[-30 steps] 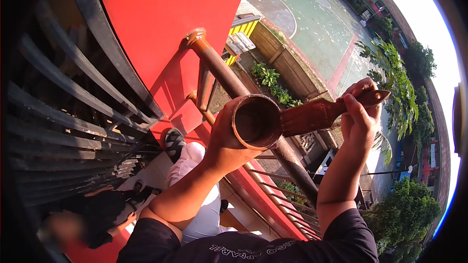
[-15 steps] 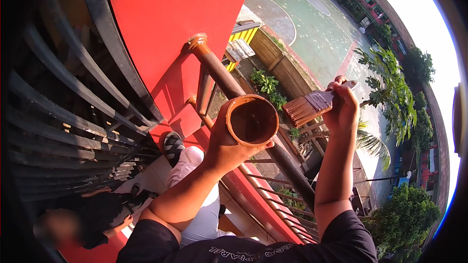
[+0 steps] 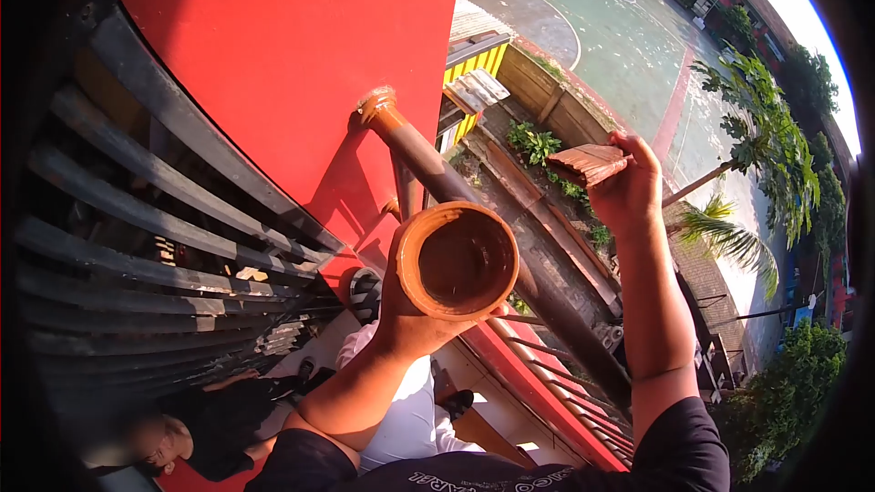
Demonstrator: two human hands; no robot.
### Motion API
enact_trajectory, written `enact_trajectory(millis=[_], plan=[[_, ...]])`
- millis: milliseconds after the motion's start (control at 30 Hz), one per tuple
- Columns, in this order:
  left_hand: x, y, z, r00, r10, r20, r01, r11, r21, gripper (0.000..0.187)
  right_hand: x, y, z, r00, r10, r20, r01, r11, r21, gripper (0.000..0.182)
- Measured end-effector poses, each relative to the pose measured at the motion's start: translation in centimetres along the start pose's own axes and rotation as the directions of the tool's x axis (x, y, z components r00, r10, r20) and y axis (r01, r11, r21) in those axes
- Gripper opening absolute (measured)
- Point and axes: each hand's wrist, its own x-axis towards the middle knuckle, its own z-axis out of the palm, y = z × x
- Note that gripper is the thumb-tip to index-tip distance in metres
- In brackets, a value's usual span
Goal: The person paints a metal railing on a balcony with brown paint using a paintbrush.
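1. From where I'm standing, the left hand (image 3: 406,310) is out in front of the body, its forearm slanting in from the dark sleeve.
2. Its fingers are curled round a brown cup (image 3: 409,264), gripping it by the side. A few fingertips show past the cup's lower right edge; the rest are behind it.
3. The cup's open mouth faces the wearer, with dark reddish-brown inside.
4. The right hand (image 3: 629,189) is raised well out to the other side, its forearm running almost straight up the view.
5. Those fingers are closed on a wide paintbrush (image 3: 588,164), bristles pointing across to the left side of the view. The handle is hidden, so I can't tell how each finger sits on it.
6. The brush is apart from the cup, higher in the view and to its right.
7. Behind the cup, a brown rail (image 3: 437,169) slopes down from a red wall (image 3: 301,64); I can't tell whether cup and rail touch.
8. Dark slats (image 3: 173,205) fill the left side, and another person (image 3: 219,424) is below them.
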Motion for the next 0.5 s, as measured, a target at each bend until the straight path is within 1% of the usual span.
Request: enact_trajectory(millis=[67, 100, 133, 167, 200, 233, 267, 300, 333, 367, 400, 467, 500], plan=[[-0.2, -0.7, -1.6, 0.997, -0.047, 0.058, 0.048, 0.999, -0.02, 0.093, 2.1, 0.5, 0.3, 0.998, 0.049, 0.044, -0.05, 0.998, 0.027, 0.01], [-0.3, -1.1, -2.4, 0.994, -0.07, 0.086, 0.072, 0.997, -0.028, 0.093, 3.4, 1.0, 0.3, 0.999, 0.039, 0.027, -0.04, 0.999, 0.019, 0.01], [-0.2, -1.1, -3.1, 0.992, -0.081, 0.096, 0.086, 0.995, -0.055, 0.093, 4.9, 1.6, -0.1, 0.997, 0.036, 0.07, -0.038, 0.999, 0.034, 0.01], [-0.1, -1.2, -3.8, 0.99, -0.092, 0.106, 0.101, 0.992, -0.082, 0.094, 6.2, 2.4, -0.1, 0.996, 0.043, 0.081, -0.047, 0.998, 0.051, 0.009], [0.2, -1.2, -4.5, 0.99, -0.084, 0.115, 0.093, 0.992, -0.08, 0.095, 7.5, 3.3, 0.0, 0.995, 0.047, 0.091, -0.053, 0.996, 0.07, 0.009], [0.8, -1.1, -5.3, 0.992, -0.044, 0.117, 0.05, 0.998, -0.048, 0.096, 8.8, 4.1, -0.1, 0.989, 0.07, 0.132, -0.084, 0.992, 0.098, 0.009], [1.5, -1.0, -5.9, 0.993, 0.009, 0.118, -0.008, 1.0, -0.005, 0.098, 10.3, 5.3, -0.4, 0.991, 0.035, 0.13, -0.05, 0.993, 0.111, 0.009], [2.0, -1.0, -6.6, 0.991, 0.059, 0.121, -0.064, 0.997, 0.034, 0.099, 11.9, 6.5, -1.1, 0.988, 0.056, 0.143, -0.076, 0.988, 0.138, 0.01], [2.2, -1.4, -7.5, 0.995, 0.072, 0.074, -0.084, 0.982, 0.17, 0.106, 13.5, 7.9, -1.8, 0.984, 0.082, 0.157, -0.108, 0.981, 0.163, 0.01], [2.4, -1.9, -8.3, 0.995, 0.094, 0.032, -0.099, 0.948, 0.304, 0.115, 14.9, 9.2, -2.7, 0.983, 0.076, 0.168, -0.104, 0.981, 0.161, 0.01], [3.0, -2.5, -9.1, 0.993, 0.119, 0.004, -0.109, 0.896, 0.431, 0.125, 16.1, 10.8, -3.6, 0.981, 0.136, 0.137, -0.162, 0.968, 0.194, 0.008], [3.6, -3.6, -9.7, 0.985, 0.164, 0.052, -0.172, 0.929, 0.328, 0.127, 17.4, 13.6, -5.2, 0.974, 0.204, 0.097, -0.219, 0.958, 0.183, 0.008], [4.8, -3.8, -9.4, 0.98, 0.186, 0.076, -0.2, 0.941, 0.274, 0.128, 17.8, 15.0, -5.9, 0.97, 0.216, 0.114, -0.237, 0.947, 0.218, 0.007]])
